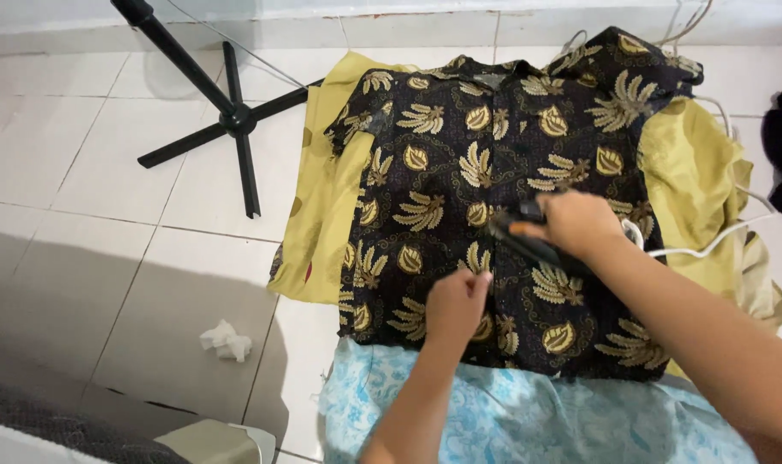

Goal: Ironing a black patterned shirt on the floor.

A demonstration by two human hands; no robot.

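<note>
A: Head view, looking straight down: a black short-sleeved shirt with a gold leaf print (494,198) lies spread flat, collar at the far end, on a yellow-green cloth (322,206) that covers the white tiled floor (107,172).

B: And the hands?

A: The right hand (575,223) is over the middle of the shirt, just right of the button line, with its fingers wrapped around the handle of a dark clothes iron (528,241) whose nose points left and rests on the fabric. A white cord (708,245) trails off from the iron over the shirt's right edge.

B: The left hand?

A: The left hand (455,305) sits nearer the shirt's hem, fingers pressed together and pinching the fabric at the button line, just below and left of the iron.

B: What else is around the shirt?

A: A pale blue patterned cloth (511,412) touches the hem on the near side. Left of the shirt stands a black tripod base (234,120), and a crumpled white tissue (226,340) lies well off to the near left.
</note>
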